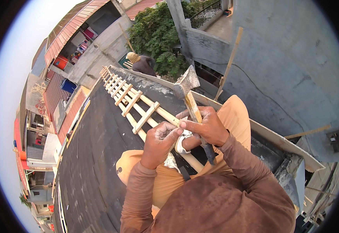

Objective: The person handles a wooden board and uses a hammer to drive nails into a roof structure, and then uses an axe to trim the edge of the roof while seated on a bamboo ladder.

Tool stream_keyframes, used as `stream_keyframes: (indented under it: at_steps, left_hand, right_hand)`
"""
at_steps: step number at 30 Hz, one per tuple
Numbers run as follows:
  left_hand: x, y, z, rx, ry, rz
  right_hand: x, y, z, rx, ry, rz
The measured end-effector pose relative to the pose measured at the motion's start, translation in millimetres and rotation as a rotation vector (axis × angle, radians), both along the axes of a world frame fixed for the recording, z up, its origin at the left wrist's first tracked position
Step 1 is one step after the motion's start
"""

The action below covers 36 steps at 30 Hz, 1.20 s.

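left hand [158,143]: curled into a near fist over the near end of the bamboo ladder [138,108], thumb and forefinger pinched together at the tips; whatever sits between them is too small to tell.
right hand [208,126]: fingers wrapped round the wooden handle of the hammer [188,93], thumb tip meeting the left hand's pinch. a white band [179,144] loops under it, just beside the ladder rail.
hammer: upright, slightly tilted, its grey metal head at the far end above both hands, the dark lower end of the handle poking out near the right wrist.
bamboo ladder: lies flat on the dark roof [99,155], running from the person's lap away to the far left, rungs tied across two rails.
person's legs: tan trousers [235,116], knees drawn up either side of the ladder's near end; rust-brown sleeves come in from the near edge.
roof edge: a pale board [270,134] runs along the right side, next to a grey concrete wall [294,58].
another person [141,63]: at the far end of the ladder, head wrapped in yellow cloth, dark top, beside a green tree [158,31].
far left: red-tiled roofs [68,31] and houses well below.
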<state>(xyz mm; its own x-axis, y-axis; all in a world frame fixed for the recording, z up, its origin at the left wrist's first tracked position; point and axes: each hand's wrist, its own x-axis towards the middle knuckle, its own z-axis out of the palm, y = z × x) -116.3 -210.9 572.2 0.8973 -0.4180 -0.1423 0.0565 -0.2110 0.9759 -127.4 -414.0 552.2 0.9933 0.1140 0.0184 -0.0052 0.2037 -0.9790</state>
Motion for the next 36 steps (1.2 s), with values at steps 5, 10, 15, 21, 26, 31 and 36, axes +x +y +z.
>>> stream_keyframes:
  at_steps: [5,10,15,21,26,31,36]
  left_hand:
    - [-2.7,-6.1,-5.2,0.082,0.039,-0.093]
    - [-2.9,-9.1,3.6,0.291,0.026,-0.158]
    - [-2.0,-7.2,-8.6,-0.017,0.167,-0.003]
    - [-3.3,-10.2,-5.0,-0.218,0.453,0.019]
    - [-3.5,-7.1,-2.5,-0.417,0.63,0.029]
    - [-10.9,-2.2,5.8,-0.58,0.581,0.039]
    - [-16.2,0.1,7.1,-0.508,0.569,-0.151]
  right_hand:
    - [2.6,5.1,-10.1,-0.048,-0.07,0.029]
    - [2.0,-5.3,4.4,-0.141,-0.028,-0.007]
    - [-7.7,-5.6,21.2,-0.124,-0.078,-0.098]
    - [-15.1,-4.6,13.0,0.01,-0.094,-0.134]
    - [-19.9,0.8,24.1,0.122,-0.012,-0.092]
    - [-23.0,-12.8,11.1,0.144,-0.027,-0.111]
    - [-3.3,-17.3,-14.2,0.197,0.033,-0.108]
